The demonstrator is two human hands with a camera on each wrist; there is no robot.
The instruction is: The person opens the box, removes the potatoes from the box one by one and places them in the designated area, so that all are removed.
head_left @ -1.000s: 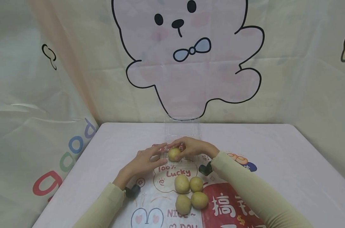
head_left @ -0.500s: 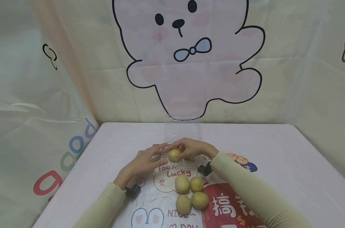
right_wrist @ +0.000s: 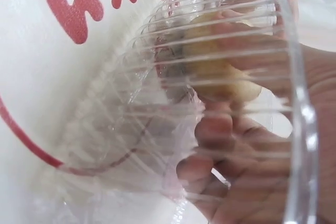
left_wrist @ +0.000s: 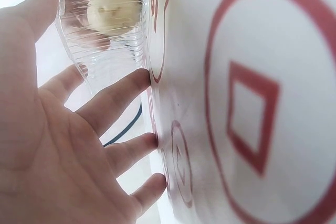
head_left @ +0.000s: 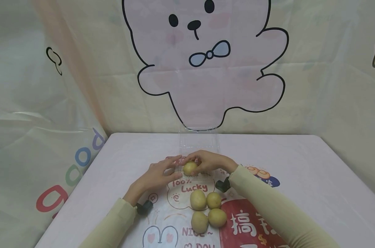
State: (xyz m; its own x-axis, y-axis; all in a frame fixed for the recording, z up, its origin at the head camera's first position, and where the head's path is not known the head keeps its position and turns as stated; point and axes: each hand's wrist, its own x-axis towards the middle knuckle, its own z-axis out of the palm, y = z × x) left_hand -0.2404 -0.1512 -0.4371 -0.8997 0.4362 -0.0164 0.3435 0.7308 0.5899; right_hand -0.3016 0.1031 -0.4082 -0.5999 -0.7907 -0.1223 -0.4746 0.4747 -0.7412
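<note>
A clear ribbed plastic container (right_wrist: 303, 114) stands on the table, its transparent lid (head_left: 198, 140) folded back behind it. Inside, my right hand (head_left: 213, 161) pinches a small yellow potato (head_left: 189, 168) between thumb and fingers, seen through the container's wall in both wrist views. My left hand (head_left: 159, 175) is at the container's left side, fingers spread. In the left wrist view, its thumb lies against the rim and several fingertips (left_wrist: 152, 140) reach down to the tabletop. Closer to the person, several more yellow potatoes (head_left: 198, 200) lie grouped together.
The white table (head_left: 138, 148) carries a printed cover with red lettering and a red patch (head_left: 243, 220). A cloth backdrop (head_left: 196, 79) with a bear drawing hangs behind it, and another cloth hangs at the left. Small black wrist devices (head_left: 144, 207) sit below both hands.
</note>
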